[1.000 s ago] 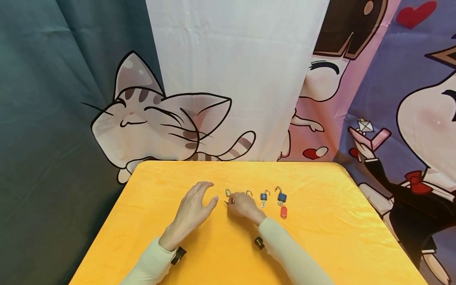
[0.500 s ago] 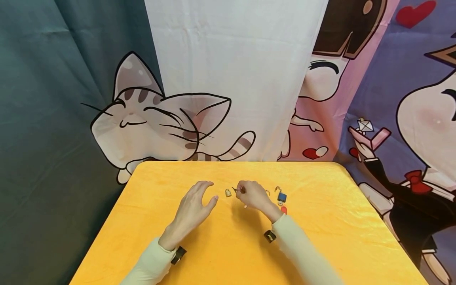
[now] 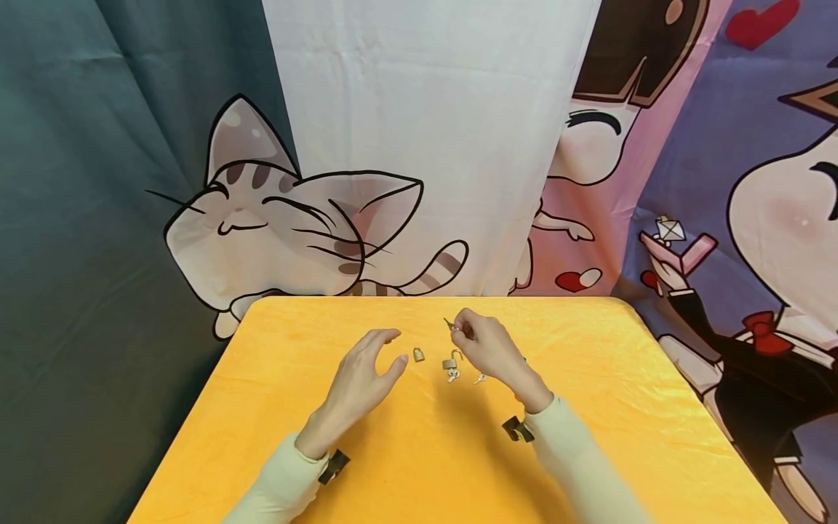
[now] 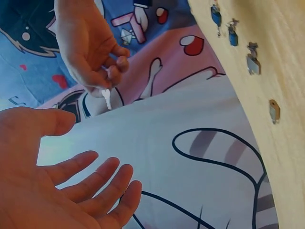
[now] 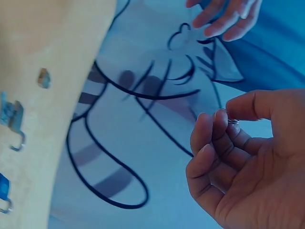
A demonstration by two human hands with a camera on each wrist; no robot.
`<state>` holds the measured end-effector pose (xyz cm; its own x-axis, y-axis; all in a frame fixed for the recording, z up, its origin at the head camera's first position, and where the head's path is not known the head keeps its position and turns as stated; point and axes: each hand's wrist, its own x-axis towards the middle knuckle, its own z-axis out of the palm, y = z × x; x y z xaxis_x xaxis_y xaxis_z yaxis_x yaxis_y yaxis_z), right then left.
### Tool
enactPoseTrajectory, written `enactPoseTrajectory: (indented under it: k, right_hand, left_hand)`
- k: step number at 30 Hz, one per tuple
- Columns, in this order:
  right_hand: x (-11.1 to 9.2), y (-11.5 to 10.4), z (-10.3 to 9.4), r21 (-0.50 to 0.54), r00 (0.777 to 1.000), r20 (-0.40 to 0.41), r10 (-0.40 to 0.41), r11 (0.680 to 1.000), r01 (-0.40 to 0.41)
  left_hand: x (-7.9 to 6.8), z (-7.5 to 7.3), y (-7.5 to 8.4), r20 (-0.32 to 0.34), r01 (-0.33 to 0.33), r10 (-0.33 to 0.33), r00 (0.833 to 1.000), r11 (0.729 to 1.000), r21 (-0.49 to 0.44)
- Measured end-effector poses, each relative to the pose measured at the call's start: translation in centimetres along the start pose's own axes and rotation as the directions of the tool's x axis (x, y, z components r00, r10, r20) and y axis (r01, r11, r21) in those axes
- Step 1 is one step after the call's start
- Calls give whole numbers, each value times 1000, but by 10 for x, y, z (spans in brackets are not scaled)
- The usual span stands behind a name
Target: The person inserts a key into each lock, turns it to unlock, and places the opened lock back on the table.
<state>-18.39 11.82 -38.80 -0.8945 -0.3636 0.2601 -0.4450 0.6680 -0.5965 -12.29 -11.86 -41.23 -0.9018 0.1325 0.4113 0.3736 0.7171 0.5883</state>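
My right hand (image 3: 487,349) is raised above the table and pinches a small key (image 4: 107,98) between thumb and fingertips. A ring glints at those fingertips in the right wrist view. My left hand (image 3: 360,375) hovers to the left with fingers spread, holding nothing. Between the hands on the table lies a small brass padlock (image 3: 419,355), its shackle closed. Right of it is a larger padlock (image 3: 449,364) with a raised shackle and keys attached. Two blue padlocks, one here (image 4: 232,36), are mostly hidden behind my right hand in the head view.
A yellow cloth (image 3: 393,466) covers the table. Behind it hang printed curtains with a cartoon cat (image 3: 262,233). Another key (image 3: 481,378) shows just below my right hand. Both wrists carry small black cameras, such as the left one (image 3: 334,466).
My right hand has lifted from beside the brass padlock and moved right and away, carrying the key. The larger padlock has come into view again. My left hand has barely moved.
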Motion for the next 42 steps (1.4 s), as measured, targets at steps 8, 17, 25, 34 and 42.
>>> enactPoseTrajectory:
  k: [8, 17, 25, 34, 42]
  right_hand:
    - [-16, -16, -21, 164, 996, -83, -29, 986, 42]
    - [-34, -31, -35, 174, 960, -213, -184, 959, 223]
    - [-44, -41, -40, 147, 913, -211, -350, 912, 384]
    - [-49, -45, -38, 139, 895, -158, -417, 888, 439]
    - [-51, -45, -34, 119, 886, -134, -444, 880, 459]
  left_hand:
    - [2, -3, 11, -13, -47, 46, 999, 990, -130]
    - [5, -10, 33, -64, -165, 154, 986, 947, -275]
    - [6, -14, 53, -37, -161, 160, 986, 892, -422]
    - [7, -11, 62, -24, -158, 168, 985, 854, -495]
    - [7, -7, 64, -29, -174, 186, 982, 839, -516]
